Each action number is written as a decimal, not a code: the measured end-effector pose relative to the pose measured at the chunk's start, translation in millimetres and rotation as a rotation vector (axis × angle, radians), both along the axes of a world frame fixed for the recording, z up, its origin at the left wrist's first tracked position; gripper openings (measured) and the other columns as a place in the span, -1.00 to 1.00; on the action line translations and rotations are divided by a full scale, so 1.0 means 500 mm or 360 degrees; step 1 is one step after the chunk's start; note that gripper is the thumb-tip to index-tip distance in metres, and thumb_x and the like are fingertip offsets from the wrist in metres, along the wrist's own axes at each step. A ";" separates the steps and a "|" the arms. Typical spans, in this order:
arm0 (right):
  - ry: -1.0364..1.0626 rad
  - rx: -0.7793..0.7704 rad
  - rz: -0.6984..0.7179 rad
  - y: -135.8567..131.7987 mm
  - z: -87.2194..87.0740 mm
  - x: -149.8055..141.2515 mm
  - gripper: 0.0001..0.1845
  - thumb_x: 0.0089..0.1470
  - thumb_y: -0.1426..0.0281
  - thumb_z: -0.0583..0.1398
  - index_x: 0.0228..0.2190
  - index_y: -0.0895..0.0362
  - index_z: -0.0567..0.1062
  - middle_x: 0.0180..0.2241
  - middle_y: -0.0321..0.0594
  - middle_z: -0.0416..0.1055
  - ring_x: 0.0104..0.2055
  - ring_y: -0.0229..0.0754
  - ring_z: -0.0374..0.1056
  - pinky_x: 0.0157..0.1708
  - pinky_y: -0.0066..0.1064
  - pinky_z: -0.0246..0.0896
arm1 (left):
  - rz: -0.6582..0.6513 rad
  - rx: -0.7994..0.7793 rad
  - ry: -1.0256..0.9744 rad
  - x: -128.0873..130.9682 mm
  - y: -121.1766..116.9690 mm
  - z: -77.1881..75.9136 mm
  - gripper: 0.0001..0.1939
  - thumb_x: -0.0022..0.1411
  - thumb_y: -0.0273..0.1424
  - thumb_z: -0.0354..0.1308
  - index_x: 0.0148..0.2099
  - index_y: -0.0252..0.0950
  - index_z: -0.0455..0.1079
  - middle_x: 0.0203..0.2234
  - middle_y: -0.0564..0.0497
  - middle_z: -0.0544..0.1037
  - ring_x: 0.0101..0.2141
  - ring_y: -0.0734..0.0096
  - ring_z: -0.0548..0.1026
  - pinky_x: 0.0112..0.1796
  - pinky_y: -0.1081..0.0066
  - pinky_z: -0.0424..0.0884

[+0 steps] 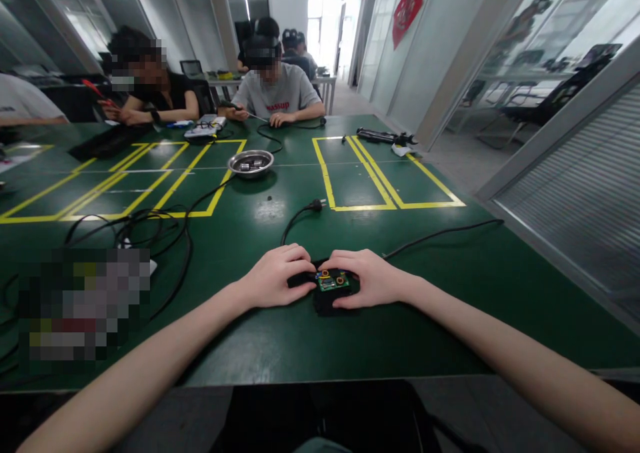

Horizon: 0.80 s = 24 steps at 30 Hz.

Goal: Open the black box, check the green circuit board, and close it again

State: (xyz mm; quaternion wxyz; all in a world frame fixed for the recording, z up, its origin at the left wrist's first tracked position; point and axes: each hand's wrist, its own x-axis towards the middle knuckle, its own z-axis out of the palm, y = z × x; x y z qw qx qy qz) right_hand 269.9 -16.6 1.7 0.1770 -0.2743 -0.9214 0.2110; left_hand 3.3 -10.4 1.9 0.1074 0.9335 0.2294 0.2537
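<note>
A small black device with a green circuit board showing in its middle lies on the green table near the front edge. My left hand curls over its left end, fingers closed on it. My right hand wraps its right end the same way. Both hands rest on the table top, with the board visible between them. A black cable runs from the device's far right side across the table.
A metal bowl holding small parts stands mid-table. A loose plug and tangled black cables lie left of my hands. Yellow tape marks boxes on the table. Two people sit working at the far edge.
</note>
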 end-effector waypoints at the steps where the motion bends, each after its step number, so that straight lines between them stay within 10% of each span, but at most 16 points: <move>1: -0.0023 0.0026 -0.0020 0.000 0.000 0.001 -0.43 0.04 0.13 0.41 0.04 0.07 0.51 -0.13 -0.17 0.52 -0.16 -0.08 0.52 -0.20 -0.32 0.40 | 0.0000 0.0004 -0.0006 0.001 -0.001 -0.001 -0.85 0.39 -0.35 0.17 -0.11 -0.28 0.52 -0.25 -0.08 0.57 -0.24 0.29 0.54 -0.23 0.35 0.48; 13: -0.0098 0.0303 -0.0294 0.017 -0.010 0.004 -0.18 -0.05 0.05 0.42 0.19 0.12 0.45 0.01 0.04 0.41 0.01 0.17 0.34 0.05 0.07 0.31 | 0.0138 -0.0135 0.0217 0.001 -0.002 -0.001 -0.72 0.44 -0.24 0.11 0.05 -0.24 0.51 -0.32 0.01 0.59 -0.39 0.40 0.57 -0.37 0.46 0.41; 24: -0.0149 0.0323 -0.0324 0.033 -0.021 -0.014 -0.37 -0.10 0.18 0.39 -0.03 0.19 0.41 0.10 0.16 0.35 0.16 0.23 0.25 0.16 0.08 0.22 | 0.0494 -0.0080 0.0375 0.010 0.010 -0.010 -0.74 0.46 -0.26 0.13 0.07 -0.19 0.55 -0.21 -0.01 0.65 -0.28 0.32 0.63 -0.31 0.44 0.46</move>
